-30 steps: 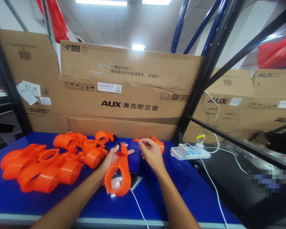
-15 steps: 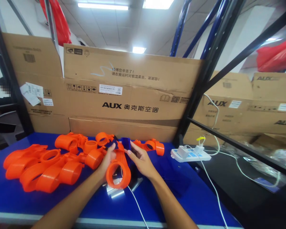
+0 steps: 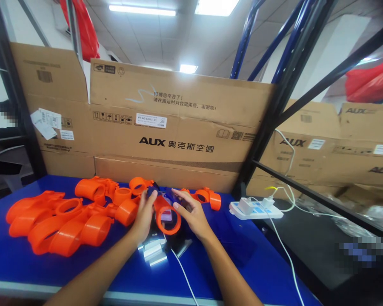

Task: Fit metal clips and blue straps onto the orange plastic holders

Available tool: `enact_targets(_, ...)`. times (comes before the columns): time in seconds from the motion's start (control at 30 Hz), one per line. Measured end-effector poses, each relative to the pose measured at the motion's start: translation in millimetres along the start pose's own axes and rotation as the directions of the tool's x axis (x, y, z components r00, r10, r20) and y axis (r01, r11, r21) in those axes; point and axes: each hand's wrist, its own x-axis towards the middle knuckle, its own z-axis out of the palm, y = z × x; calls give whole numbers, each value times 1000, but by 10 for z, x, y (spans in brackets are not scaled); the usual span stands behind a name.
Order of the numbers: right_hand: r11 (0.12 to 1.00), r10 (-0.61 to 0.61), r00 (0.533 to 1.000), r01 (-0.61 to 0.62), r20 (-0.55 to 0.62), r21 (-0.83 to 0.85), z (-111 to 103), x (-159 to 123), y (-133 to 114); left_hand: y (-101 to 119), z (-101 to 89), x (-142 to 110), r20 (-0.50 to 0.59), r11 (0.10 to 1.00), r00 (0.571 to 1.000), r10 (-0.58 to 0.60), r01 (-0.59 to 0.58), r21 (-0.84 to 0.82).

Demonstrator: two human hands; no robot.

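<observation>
Both of my hands hold one orange plastic part (image 3: 167, 217) with a large ring end, lifted off the blue table (image 3: 226, 250) and turned so the ring faces me. My left hand (image 3: 144, 216) grips its left side with the fingers curled round it. On the right side my right hand (image 3: 191, 213) presses with thumb and fingers. A dark blue piece (image 3: 162, 196) sits at the part's far end between my fingertips.
A pile of several more orange ring parts (image 3: 67, 214) lies to the left. Another orange part (image 3: 207, 197) lies behind my right hand. Shiny metal pieces (image 3: 153, 250) and a white cable (image 3: 181, 272) lie under my hands. A white power strip (image 3: 253, 209) sits right. Cardboard boxes (image 3: 166, 127) stand behind.
My right hand left the orange part at the back and came onto the held part. Both hands then tipped the part up, so its ring now faces me.
</observation>
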Motion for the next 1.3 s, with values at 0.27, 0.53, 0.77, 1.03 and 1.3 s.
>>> enact_targets(0.27, 998, 8, 998, -11, -67, -57, -5, 0, 2, 26, 79, -60, -44, 989, 993, 105, -100, 108)
enact_targets(0.53, 998, 16, 999, -19, -46, -56, -28, 4, 16, 42, 76, -58, -59, 987, 991, 117, -109, 122)
enact_targets(0.77, 995, 16, 1000, -18, -22, -102, -12, -7, -21, 56, 93, -62, -44, 983, 989, 139, -133, 126)
enact_targets(1.03, 998, 61, 998, -61, 4, 15, 9, -20, -33, 52, 88, -59, 4, 977, 986, 168, -167, 135)
enact_targets(1.3, 998, 64, 995, -65, 70, 13, 44, -66, -41, 4, 29, -41, 80, 967, 971, 225, -232, 103)
